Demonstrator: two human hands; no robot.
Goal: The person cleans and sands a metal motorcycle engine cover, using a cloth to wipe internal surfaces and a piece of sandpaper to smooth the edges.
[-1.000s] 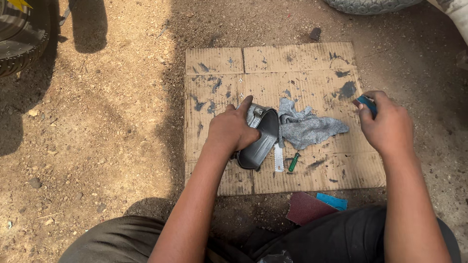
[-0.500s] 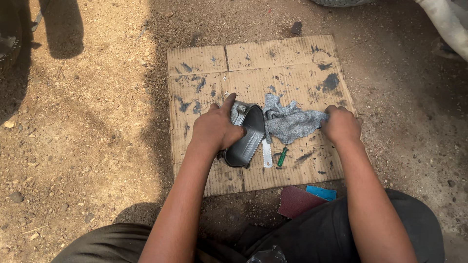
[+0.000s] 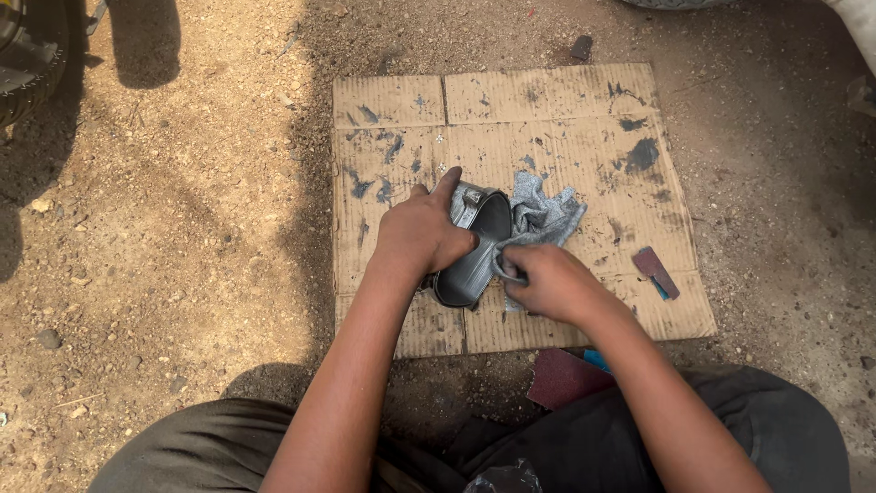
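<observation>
With the left hand (image 3: 422, 233) clamped on the dark part (image 3: 474, 251) and the right hand (image 3: 538, 283) pinching the rag (image 3: 543, 210), a hard wipe could slide the part off the cardboard (image 3: 547, 100) into the dirt.

Part (image 3: 474, 251) on cardboard (image 3: 566, 100); rag (image 3: 546, 212) behind.

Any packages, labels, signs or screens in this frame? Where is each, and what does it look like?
Flattened cardboard box: lying on the dirt under both hands, roughly square, tan with dark paint smudges, flaps unfolded.
No labels, signs or screens show.
</observation>
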